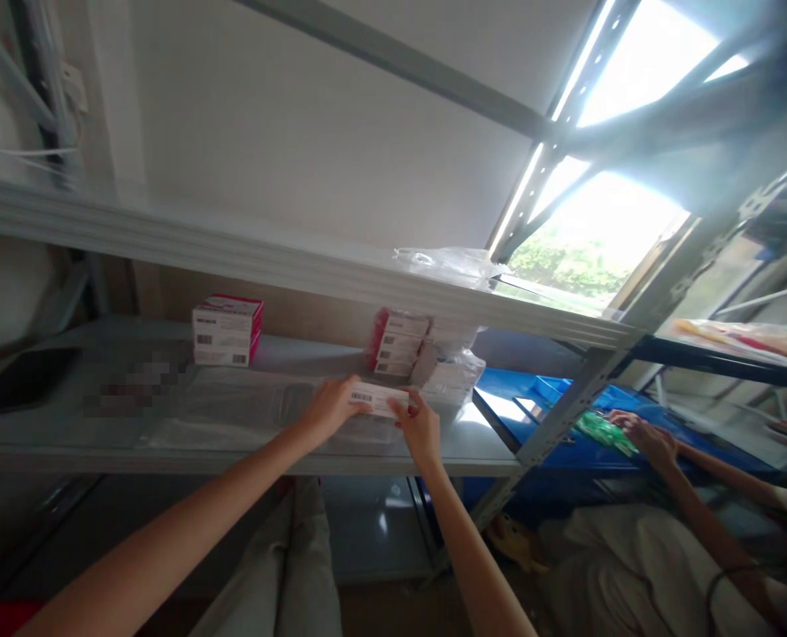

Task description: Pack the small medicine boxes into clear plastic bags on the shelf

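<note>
A small white box [378, 399] with a barcode on its side is held level between my two hands, over the front part of a grey shelf. My left hand [335, 405] grips its left end, fingers and thumb closed on it. At the right end, my right hand [420, 426] pinches the same box. Clear plastic bags [234, 409] lie flat on the shelf beneath and to the left. Just behind my hands stand stacked red and white boxes [399, 343], and a plastic-wrapped pack [450, 372] sits beside them.
Another stack of red and white boxes [227, 332] stands further left, near a dark flat object [25, 380]. An upper shelf beam [266, 270] crosses above my hands. At right, beyond a metal post [566, 407], a co-worker's hands [645, 438] handle green material over a blue surface.
</note>
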A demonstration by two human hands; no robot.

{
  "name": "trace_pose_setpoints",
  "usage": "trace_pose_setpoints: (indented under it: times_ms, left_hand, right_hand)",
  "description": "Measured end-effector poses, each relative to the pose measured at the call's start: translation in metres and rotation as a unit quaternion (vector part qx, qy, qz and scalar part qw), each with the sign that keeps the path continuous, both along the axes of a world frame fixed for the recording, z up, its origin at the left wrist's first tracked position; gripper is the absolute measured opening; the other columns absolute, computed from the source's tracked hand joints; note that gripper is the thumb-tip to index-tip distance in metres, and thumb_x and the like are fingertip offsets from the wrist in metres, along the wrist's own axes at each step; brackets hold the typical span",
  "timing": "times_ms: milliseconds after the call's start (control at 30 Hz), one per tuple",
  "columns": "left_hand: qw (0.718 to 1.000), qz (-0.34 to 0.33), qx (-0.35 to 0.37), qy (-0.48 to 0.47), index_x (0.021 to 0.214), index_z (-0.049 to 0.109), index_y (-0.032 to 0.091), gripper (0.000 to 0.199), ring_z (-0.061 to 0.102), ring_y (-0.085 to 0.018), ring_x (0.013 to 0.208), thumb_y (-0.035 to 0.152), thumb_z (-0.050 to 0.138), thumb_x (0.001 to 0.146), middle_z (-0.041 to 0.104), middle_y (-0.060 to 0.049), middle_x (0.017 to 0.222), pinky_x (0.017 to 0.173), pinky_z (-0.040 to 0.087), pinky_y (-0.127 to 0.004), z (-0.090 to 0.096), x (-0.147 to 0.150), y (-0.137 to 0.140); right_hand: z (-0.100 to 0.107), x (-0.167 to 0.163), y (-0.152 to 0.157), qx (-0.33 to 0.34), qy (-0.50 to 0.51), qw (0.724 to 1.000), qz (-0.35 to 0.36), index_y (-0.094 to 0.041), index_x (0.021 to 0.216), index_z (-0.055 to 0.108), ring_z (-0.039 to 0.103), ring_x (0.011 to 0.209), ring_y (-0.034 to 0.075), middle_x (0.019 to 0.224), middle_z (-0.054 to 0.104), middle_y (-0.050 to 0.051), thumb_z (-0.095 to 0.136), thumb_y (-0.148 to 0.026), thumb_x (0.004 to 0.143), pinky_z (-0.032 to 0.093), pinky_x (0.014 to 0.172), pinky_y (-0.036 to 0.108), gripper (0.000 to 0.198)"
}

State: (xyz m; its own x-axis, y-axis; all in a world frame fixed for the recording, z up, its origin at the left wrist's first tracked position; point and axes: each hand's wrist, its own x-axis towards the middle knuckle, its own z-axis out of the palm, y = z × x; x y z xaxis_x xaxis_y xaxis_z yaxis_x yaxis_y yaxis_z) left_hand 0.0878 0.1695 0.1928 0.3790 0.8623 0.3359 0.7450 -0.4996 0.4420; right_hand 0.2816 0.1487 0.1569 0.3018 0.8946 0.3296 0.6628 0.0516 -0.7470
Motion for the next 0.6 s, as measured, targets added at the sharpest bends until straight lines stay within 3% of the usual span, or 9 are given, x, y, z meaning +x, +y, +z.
trace_pose_setpoints:
  times_ms: [167, 367, 500, 600]
  left_hand:
    - [0.999, 0.001, -0.014, -0.037, 0.116, 0.058, 0.017, 0.037, 0.066, -0.025, 0.099, 0.031, 0.067, 0.083, 0.071, -0.010, 0.105, 0.081, 0.047, -0.029, -0.019, -0.003, 0.014]
    - [0.999, 0.046, -0.023, -0.015, 0.127, 0.051, 0.018, 0.044, 0.066, -0.027, 0.103, 0.034, 0.061, 0.088, 0.068, -0.013, 0.114, 0.084, 0.049, -0.032, -0.046, 0.007, 0.032]
    - [0.999, 0.038, 0.001, -0.016, 0.136, 0.042, 0.018, 0.051, 0.063, -0.025, 0.109, 0.031, 0.059, 0.089, 0.061, -0.014, 0.126, 0.089, 0.048, -0.032, -0.059, 0.011, 0.048]
    - [0.997, 0.067, -0.004, 0.049, 0.139, 0.039, 0.016, 0.053, 0.066, -0.029, 0.103, 0.035, 0.054, 0.092, 0.067, -0.017, 0.114, 0.084, 0.050, -0.037, -0.063, 0.012, 0.055]
  right_hand:
    - [-0.016, -0.007, 0.021, 0.008, -0.005, 1.000, 0.008, -0.018, 0.121, 0.060, 0.068, 0.069, 0.021, 0.078, 0.071, 0.005, 0.054, -0.047, 0.084, 0.053, 0.064, 0.030, 0.047]
    - [-0.023, 0.002, 0.045, -0.014, -0.096, 0.995, 0.027, -0.018, 0.125, 0.058, 0.068, 0.077, 0.022, 0.076, 0.070, 0.003, 0.053, -0.045, 0.087, 0.049, 0.068, 0.027, 0.047]
    - [-0.026, 0.009, 0.054, -0.048, -0.173, 0.983, 0.045, -0.023, 0.135, 0.050, 0.068, 0.089, 0.021, 0.091, 0.072, 0.004, 0.052, -0.041, 0.091, 0.048, 0.073, 0.026, 0.047]
    - [-0.029, 0.010, 0.056, -0.075, -0.238, 0.968, 0.038, -0.026, 0.138, 0.047, 0.067, 0.096, 0.022, 0.101, 0.072, 0.007, 0.048, -0.042, 0.093, 0.048, 0.079, 0.029, 0.047]
